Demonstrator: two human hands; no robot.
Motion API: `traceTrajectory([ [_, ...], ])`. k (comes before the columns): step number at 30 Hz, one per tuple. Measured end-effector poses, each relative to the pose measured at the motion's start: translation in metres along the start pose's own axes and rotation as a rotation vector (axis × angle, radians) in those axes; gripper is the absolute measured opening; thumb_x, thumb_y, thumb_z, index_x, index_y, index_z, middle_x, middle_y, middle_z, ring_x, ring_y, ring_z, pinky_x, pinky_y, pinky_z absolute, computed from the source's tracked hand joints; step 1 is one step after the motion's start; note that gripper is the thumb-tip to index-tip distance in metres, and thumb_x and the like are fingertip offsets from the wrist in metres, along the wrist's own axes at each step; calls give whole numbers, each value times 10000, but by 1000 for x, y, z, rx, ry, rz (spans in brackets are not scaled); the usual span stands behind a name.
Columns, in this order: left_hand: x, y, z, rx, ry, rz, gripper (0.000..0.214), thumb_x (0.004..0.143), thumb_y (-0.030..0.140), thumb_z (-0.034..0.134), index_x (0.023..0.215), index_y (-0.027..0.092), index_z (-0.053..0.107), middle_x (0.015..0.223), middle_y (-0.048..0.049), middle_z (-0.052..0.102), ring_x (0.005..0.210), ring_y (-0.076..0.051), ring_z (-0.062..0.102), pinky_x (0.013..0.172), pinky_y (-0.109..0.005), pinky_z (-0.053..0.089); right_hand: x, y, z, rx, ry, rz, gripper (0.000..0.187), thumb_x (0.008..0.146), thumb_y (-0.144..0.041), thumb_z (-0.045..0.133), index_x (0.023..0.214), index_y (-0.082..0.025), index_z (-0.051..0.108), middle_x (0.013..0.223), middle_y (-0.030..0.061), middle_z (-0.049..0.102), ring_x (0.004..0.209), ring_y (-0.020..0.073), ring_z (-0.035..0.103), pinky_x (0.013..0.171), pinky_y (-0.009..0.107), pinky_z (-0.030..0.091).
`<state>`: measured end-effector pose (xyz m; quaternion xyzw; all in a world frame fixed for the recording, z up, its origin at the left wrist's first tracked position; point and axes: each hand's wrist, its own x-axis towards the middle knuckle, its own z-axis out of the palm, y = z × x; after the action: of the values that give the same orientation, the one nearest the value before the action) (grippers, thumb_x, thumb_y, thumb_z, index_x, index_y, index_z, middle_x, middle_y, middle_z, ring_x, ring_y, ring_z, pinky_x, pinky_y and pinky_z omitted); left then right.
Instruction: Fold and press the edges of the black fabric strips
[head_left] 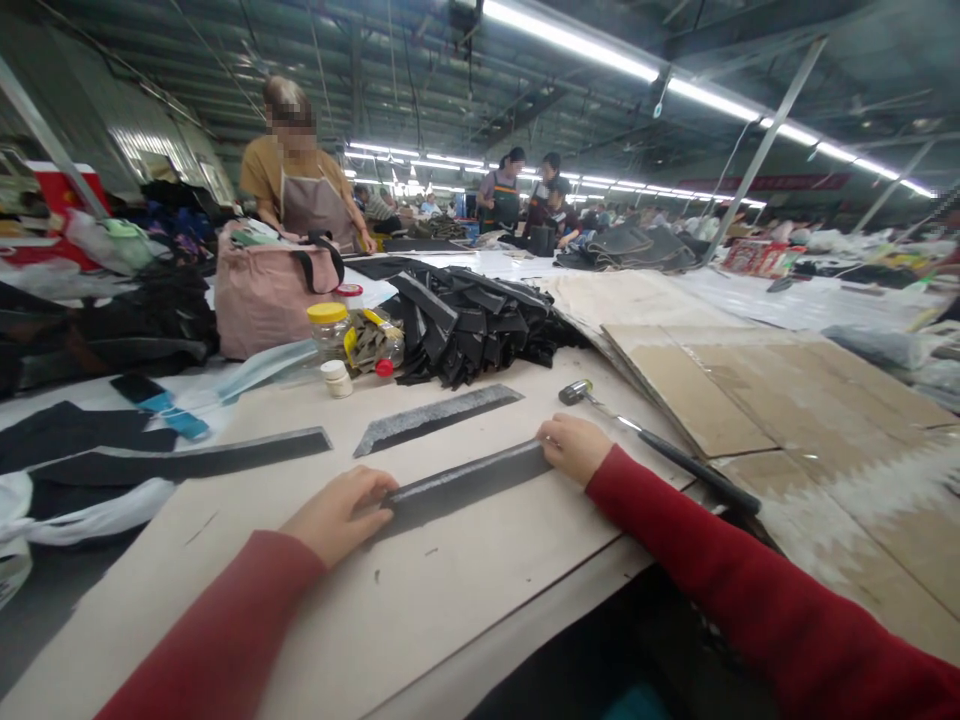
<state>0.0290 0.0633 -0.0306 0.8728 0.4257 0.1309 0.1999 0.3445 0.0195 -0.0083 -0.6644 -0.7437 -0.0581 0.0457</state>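
Between my hands a dark strip of fabric (465,490) with a grey upper edge lies along the pale board (360,620). My left hand (341,512) pinches its left end between thumb and fingers. At the other end, my right hand (574,448) has its fingers closed on the strip's corner. Just beyond lies a second strip (439,415), dark with a wide grey band. A third strip (202,458) stretches out to the left. Near my right hand rests a hammer (667,455) with a metal head and black handle.
Behind the strips sits a heap of black pieces (480,320), with a yellow-lidded jar (328,335), a small white bottle (336,380) and a pink bag (266,295) to its left. Cardboard sheets (795,390) cover the right side. A co-worker in an apron (319,205) stands across the table.
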Motion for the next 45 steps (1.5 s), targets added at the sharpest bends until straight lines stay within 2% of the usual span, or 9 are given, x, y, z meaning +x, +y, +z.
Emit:
traceTrajectory([
  [5,-1,1,0,-4,0,5,269,688,316,465,913,199,554,849,-32,531,785,-173,490,712,-288,393,1,-4,2,37,-10,-40,242,710,-143,402,828,-173,611,798,58,565,736,148,517,654,234,344],
  [10,0,1,0,-28,-4,-16,268,679,316,464,896,187,553,890,-40,506,791,-170,481,707,-283,396,5,27,4,59,66,87,239,730,-174,409,862,-177,608,795,43,569,704,137,516,638,236,350],
  [14,0,4,2,-118,-32,-97,208,640,275,484,823,182,516,753,1,492,698,-147,475,638,-262,392,10,50,9,26,46,123,231,750,-183,423,871,-170,620,844,67,577,781,166,519,704,264,362],
  [19,-1,14,7,-356,-64,-149,240,657,240,462,890,181,456,645,42,469,567,-110,442,536,-228,367,14,17,7,143,181,-102,321,829,-300,361,1020,-148,570,1029,101,545,943,197,476,841,313,337],
  [23,1,19,8,-492,46,-89,219,690,257,458,892,174,479,767,0,531,662,-124,488,583,-232,389,18,-36,8,340,66,-479,340,825,-351,388,1068,-160,530,992,81,569,903,160,502,807,270,373],
  [26,1,15,5,-511,186,-114,227,705,306,468,890,178,496,792,-13,537,715,-143,507,626,-248,402,23,-53,8,366,-13,-501,302,836,-346,364,964,-166,571,868,65,597,792,149,529,714,255,401],
  [35,7,-10,-10,-650,543,-338,338,645,415,547,881,174,528,780,-20,547,668,-135,494,542,-222,401,30,1,-26,407,-52,-340,255,813,-317,388,830,-163,590,780,47,597,719,142,530,657,244,396],
  [40,11,-26,-6,-736,755,-446,433,679,508,473,979,200,520,755,-15,536,652,-130,497,518,-219,408,74,-4,-48,614,228,-263,265,806,-325,379,814,-147,575,743,19,573,702,123,512,650,220,389],
  [45,13,-21,-1,-602,617,-458,409,704,486,432,965,190,543,807,-42,578,684,-159,525,545,-252,422,172,-4,-85,653,414,-33,276,797,-280,376,857,-118,591,745,29,579,707,144,516,653,243,389],
])
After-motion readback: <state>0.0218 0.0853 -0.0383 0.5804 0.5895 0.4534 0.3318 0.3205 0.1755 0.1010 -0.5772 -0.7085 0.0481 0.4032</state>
